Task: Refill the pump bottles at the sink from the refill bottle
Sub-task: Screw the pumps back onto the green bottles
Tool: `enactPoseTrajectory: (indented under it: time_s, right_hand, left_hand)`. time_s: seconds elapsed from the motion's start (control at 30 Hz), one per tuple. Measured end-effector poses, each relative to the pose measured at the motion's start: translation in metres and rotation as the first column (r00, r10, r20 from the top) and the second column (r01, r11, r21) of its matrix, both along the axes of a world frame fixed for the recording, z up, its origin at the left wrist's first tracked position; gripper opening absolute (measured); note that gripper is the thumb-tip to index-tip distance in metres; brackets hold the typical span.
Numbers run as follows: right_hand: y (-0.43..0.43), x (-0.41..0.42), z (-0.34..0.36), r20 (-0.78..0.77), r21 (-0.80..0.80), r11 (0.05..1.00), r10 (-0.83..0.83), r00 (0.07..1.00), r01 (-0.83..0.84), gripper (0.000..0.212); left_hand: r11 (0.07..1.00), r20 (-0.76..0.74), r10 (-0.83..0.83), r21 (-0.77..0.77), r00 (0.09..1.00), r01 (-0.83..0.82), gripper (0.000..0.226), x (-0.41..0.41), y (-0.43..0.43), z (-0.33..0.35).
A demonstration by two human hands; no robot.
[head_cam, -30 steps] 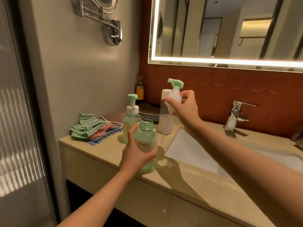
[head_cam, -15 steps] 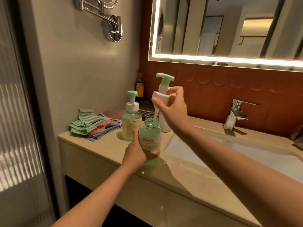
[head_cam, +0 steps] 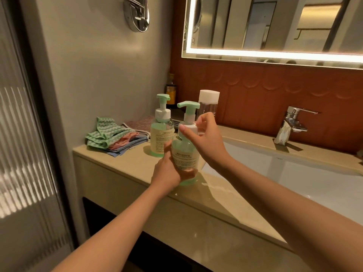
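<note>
Green bottle (head_cam: 185, 156) sat gripped in my left hand (head_cam: 167, 173), kept steady so my right hand (head_cam: 208, 143), pinching the pump (head_cam: 188, 109), could twist.

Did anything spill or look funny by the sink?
Nothing looks spilled or broken. The left hand holds the pump bottle upright and the right hand grips its top. The cloths sit in a slightly messy pile. The counter shines beside the bottle; light or wetness, I cannot tell.
</note>
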State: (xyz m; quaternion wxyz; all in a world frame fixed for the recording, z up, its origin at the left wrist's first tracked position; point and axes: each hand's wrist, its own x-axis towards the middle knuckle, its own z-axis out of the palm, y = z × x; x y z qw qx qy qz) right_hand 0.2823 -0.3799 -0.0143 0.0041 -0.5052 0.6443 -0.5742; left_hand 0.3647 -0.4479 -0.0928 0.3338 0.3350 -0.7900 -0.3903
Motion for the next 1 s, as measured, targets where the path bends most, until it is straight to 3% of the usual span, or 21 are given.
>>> enactPoseTrajectory:
  time_s: [0.1,0.2,0.23,0.33,0.43,0.53,0.6,0.67,0.8,0.87,1.0]
  right_hand:
    - [-0.005,0.000,0.008,0.066,0.008,0.999,-0.035,0.997,0.035,0.042]
    - [-0.012,-0.001,0.018,0.158,0.151,0.984,0.067,0.985,-0.091,0.065]
    - [-0.013,0.000,0.021,0.185,0.189,0.970,0.119,0.975,-0.154,0.063]
    - [-0.014,0.002,0.021,0.198,0.222,0.944,0.201,0.960,-0.243,0.026]
    - [-0.012,0.003,0.012,0.101,0.147,0.981,0.112,0.989,-0.126,0.025]
    - [-0.009,0.005,0.000,-0.052,0.131,0.989,-0.059,0.997,0.065,0.040]
    - [-0.007,0.007,-0.002,-0.069,0.062,0.976,-0.205,0.976,0.210,0.046]
    - [-0.009,0.005,0.001,-0.050,0.015,0.968,-0.251,0.967,0.252,0.053]
    - [-0.015,0.002,0.012,0.083,0.109,0.994,-0.023,0.996,0.014,0.072]
    - [-0.014,0.004,0.011,0.115,0.194,0.975,0.089,0.989,-0.111,0.061]
    - [-0.005,0.006,0.004,0.021,0.137,0.991,-0.007,1.000,0.004,0.050]
  left_hand:
    - [1.000,0.013,0.008,0.003,1.000,-0.008,0.106,0.001,0.001,0.000]
    - [0.999,0.030,0.036,0.028,0.999,-0.037,0.097,0.001,0.002,0.000]
    - [0.999,0.041,0.040,0.032,0.998,-0.042,0.092,0.001,0.002,0.000]
    - [0.999,0.043,0.033,0.021,0.999,-0.034,0.099,0.000,0.001,0.000]
    - [1.000,0.038,0.023,0.016,0.999,-0.023,0.112,0.001,0.003,0.003]
    - [1.000,0.011,0.003,0.003,1.000,-0.003,0.110,0.002,0.003,0.002]
    - [1.000,-0.008,0.008,0.004,1.000,-0.008,0.107,0.002,0.003,0.002]
    - [1.000,-0.007,0.018,0.000,1.000,-0.018,0.105,0.002,0.004,0.002]
    - [1.000,0.007,0.022,-0.003,1.000,-0.022,0.106,0.001,0.003,0.001]
    - [1.000,0.011,0.027,-0.006,1.000,-0.027,0.109,0.001,0.001,0.000]
    - [1.000,-0.022,0.013,0.014,1.000,-0.013,0.109,0.001,0.001,-0.002]
